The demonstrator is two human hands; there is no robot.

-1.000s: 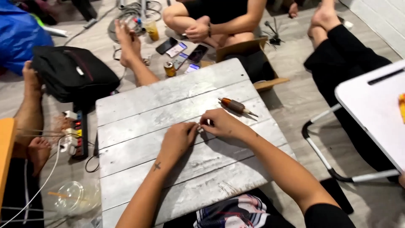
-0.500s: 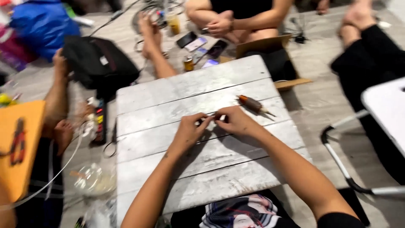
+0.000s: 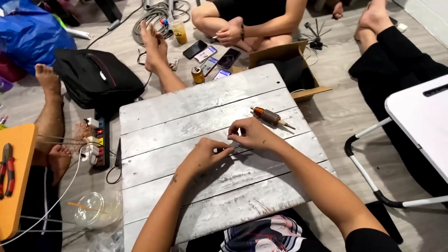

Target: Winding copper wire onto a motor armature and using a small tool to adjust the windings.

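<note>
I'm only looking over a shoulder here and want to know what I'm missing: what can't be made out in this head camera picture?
- The small thin thing pinched between the left hand and right hand: too small, covered by fingers.
- The contents of the cardboard box: in shadow, partly behind the wooden table.
- The white table: cut off by the right edge.
- The orange board: cut off by the left edge.

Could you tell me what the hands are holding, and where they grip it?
Both hands, left and right, pinch a small thin metal piece by its ends; its kind cannot be told.
</note>
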